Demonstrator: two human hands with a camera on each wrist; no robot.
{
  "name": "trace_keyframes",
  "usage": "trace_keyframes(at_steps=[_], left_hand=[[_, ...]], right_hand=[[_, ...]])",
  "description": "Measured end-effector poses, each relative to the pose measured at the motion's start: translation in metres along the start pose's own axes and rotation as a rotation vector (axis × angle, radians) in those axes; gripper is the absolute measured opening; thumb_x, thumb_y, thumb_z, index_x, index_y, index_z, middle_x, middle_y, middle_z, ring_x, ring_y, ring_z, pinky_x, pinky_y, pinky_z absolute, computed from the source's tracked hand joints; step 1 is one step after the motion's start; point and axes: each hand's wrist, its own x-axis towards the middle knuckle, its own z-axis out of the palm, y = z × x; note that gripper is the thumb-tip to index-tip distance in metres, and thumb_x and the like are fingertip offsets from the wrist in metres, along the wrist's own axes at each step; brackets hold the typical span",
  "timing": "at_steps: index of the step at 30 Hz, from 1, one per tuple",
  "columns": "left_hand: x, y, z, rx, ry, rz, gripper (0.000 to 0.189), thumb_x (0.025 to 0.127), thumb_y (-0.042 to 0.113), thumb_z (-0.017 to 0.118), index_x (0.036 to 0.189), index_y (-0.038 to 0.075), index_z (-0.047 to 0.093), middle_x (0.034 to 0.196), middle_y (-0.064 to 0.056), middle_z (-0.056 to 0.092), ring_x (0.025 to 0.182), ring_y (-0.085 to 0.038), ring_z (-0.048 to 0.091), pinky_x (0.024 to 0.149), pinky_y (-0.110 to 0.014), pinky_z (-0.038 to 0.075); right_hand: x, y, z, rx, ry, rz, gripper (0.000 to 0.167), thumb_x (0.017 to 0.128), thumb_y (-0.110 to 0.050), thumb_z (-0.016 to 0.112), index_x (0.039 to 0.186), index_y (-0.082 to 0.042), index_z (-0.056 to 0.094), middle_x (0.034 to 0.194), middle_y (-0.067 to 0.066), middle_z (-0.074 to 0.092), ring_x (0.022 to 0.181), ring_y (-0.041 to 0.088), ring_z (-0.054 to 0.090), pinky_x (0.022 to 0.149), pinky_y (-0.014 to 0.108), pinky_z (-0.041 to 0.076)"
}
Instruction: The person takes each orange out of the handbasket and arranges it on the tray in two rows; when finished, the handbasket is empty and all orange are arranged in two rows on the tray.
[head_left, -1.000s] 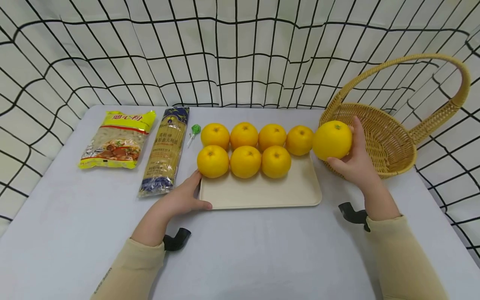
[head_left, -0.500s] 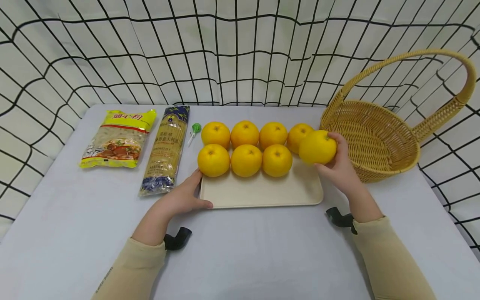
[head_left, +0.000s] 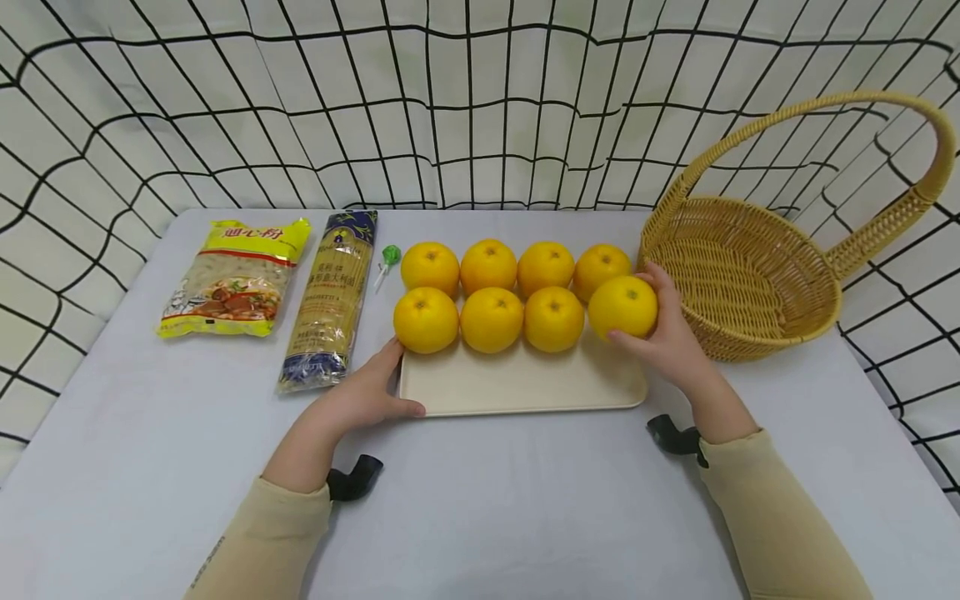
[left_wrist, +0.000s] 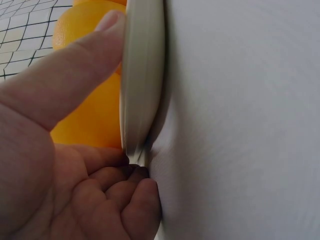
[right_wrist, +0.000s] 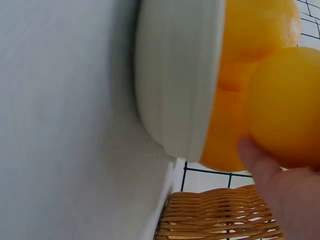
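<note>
My right hand point(head_left: 671, 333) grips an orange point(head_left: 623, 307) at the right end of the front row. In the right wrist view that orange point(right_wrist: 287, 107) stands out above the tray's rim, a thumb against it. Several other oranges point(head_left: 491, 321) sit in two rows on the cream rectangular tray point(head_left: 517, 387). At the tray's front left corner, my left hand point(head_left: 363, 392) holds the edge. The left wrist view has the thumb point(left_wrist: 75, 75) over the tray's rim point(left_wrist: 142, 75) and the other fingers curled at its side.
A wicker basket point(head_left: 750, 275) with a tall handle stands right of the tray. To the left lie a yellow-edged food bag point(head_left: 236, 279), a spaghetti pack point(head_left: 330, 300) and a green lollipop point(head_left: 390, 255). Black-lined netting point(head_left: 472, 108) rises behind the white table.
My right hand has carried the orange left from beside the basket to over the tray, at the front row's right end. The left hand has stayed at the tray's corner.
</note>
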Motion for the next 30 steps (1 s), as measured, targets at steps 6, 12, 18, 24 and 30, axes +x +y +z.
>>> trace_keyframes(at_steps=[6,12,18,24,30], left_hand=[[-0.001,0.000,0.000,-0.006,0.002,0.006,0.108,0.071,0.029,0.076,0.147,0.008,0.003,0.153,-0.014,0.006,0.140,-0.034,0.010,0.112,-0.052,0.014],[0.000,0.000,0.000,-0.007,-0.001,-0.002,0.107,0.071,0.029,0.076,0.147,0.008,0.004,0.154,-0.013,0.006,0.140,-0.033,0.010,0.112,-0.052,0.013],[0.000,-0.001,0.000,-0.003,0.000,-0.006,0.107,0.071,0.029,0.076,0.147,0.008,0.004,0.153,-0.013,0.007,0.140,-0.034,0.010,0.112,-0.052,0.014],[0.001,-0.001,0.000,-0.014,-0.003,-0.001,0.107,0.070,0.029,0.077,0.147,0.008,0.004,0.153,-0.014,0.006,0.140,-0.033,0.010,0.112,-0.052,0.013],[0.001,-0.001,-0.001,-0.009,-0.002,-0.005,0.108,0.070,0.030,0.077,0.147,0.008,0.004,0.153,-0.014,0.006,0.140,-0.034,0.009,0.112,-0.052,0.013]], right_hand=[[0.000,-0.001,-0.002,-0.131,-0.067,0.148,0.088,0.075,-0.027,0.073,0.143,-0.014,0.019,0.140,0.018,0.034,0.119,0.036,0.041,0.098,0.056,0.034],[0.001,0.000,-0.003,-0.160,-0.097,0.146,0.085,0.074,-0.026,0.074,0.141,-0.011,0.023,0.136,0.019,0.037,0.118,0.036,0.041,0.099,0.056,0.034],[0.002,0.002,-0.002,-0.168,-0.115,0.148,0.086,0.075,-0.025,0.074,0.141,-0.007,0.021,0.138,0.021,0.031,0.120,0.037,0.039,0.101,0.056,0.032],[0.004,0.007,-0.001,-0.185,-0.135,0.156,0.089,0.075,-0.024,0.073,0.141,-0.004,0.017,0.142,0.022,0.022,0.125,0.038,0.033,0.104,0.057,0.028],[0.005,0.010,-0.001,-0.165,-0.155,0.167,0.093,0.076,-0.025,0.073,0.143,-0.006,0.012,0.144,0.022,0.018,0.127,0.039,0.030,0.105,0.057,0.025]])
